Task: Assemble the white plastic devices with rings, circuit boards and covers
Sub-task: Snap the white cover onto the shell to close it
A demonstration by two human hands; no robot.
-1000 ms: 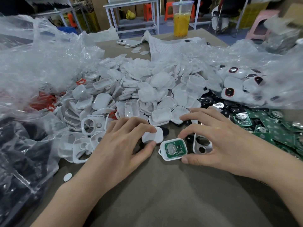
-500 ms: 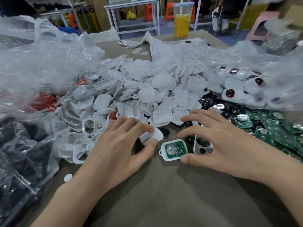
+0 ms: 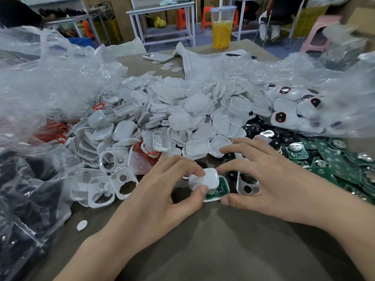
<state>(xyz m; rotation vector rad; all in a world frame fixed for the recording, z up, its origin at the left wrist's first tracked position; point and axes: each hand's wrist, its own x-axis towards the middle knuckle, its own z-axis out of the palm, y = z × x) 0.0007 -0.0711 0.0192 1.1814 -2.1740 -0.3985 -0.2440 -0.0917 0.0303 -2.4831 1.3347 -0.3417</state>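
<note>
A white shell with a green circuit board (image 3: 221, 188) inside lies on the table in front of me. My left hand (image 3: 162, 191) pinches a white cover (image 3: 209, 178) between thumb and fingers, tilted over the board's left part. My right hand (image 3: 269, 179) pinches the shell, thumb at its near edge and index fingertip at the far edge by the cover. Under my right palm lies another white shell with holes (image 3: 246, 184).
A heap of white covers (image 3: 178, 118) fills the middle of the table. White frames with holes (image 3: 113, 185) lie left, red rings (image 3: 60, 132) under plastic. Green boards (image 3: 332, 163) and black discs (image 3: 255, 128) lie right. Finished devices (image 3: 288, 110) sit in a bag. A drink cup (image 3: 222, 27) stands far back.
My left hand has lifted the white cover off the table and carried it right, over the board in the shell. My right hand's fingers closed in on the shell.
</note>
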